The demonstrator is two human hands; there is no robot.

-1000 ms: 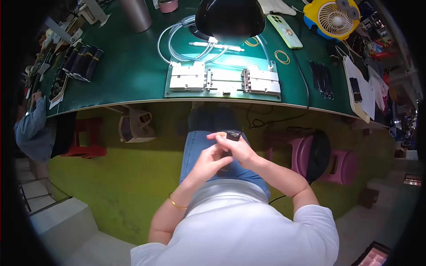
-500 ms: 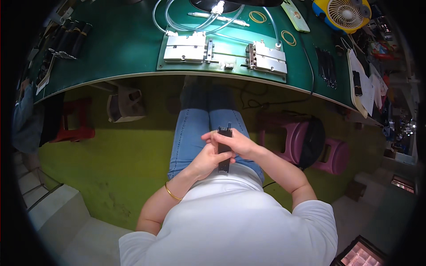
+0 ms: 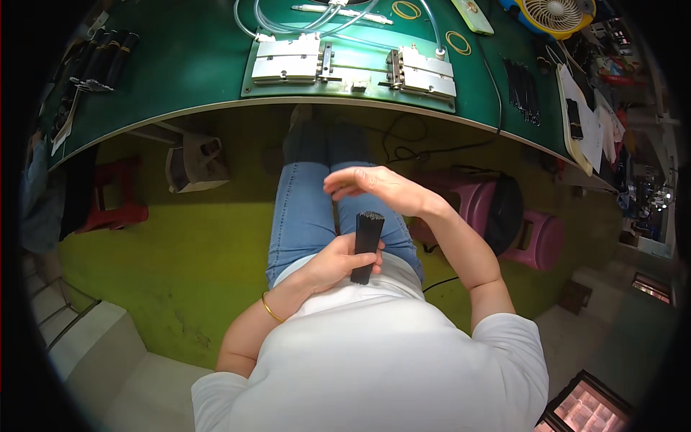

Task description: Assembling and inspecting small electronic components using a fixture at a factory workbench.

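Note:
A bundle of thin black strips (image 3: 368,241) stands nearly upright above my lap, its end showing many fine tips. My left hand (image 3: 337,262) is closed round its lower part, thumb across the front. Raised just above and beyond the bundle is my right hand (image 3: 385,189), its fingers stretched out toward the left and holding nothing. It does not touch the strips. Exactly what the strips are is too small to make out.
A green-topped bench (image 3: 183,61) carries a metal fixture (image 3: 288,59) with clear tubes. Several tied black bundles (image 3: 108,61) lie at its left, loose black strips (image 3: 522,90) at its right. Rubber bands (image 3: 458,42), a pen and a fan (image 3: 556,11) are farther back. Purple stools (image 3: 475,201) stand right.
My right hand has let go of the bundle and risen away from it. Strips that stuck out at the top now sit level with the rest. My left hand keeps its hold.

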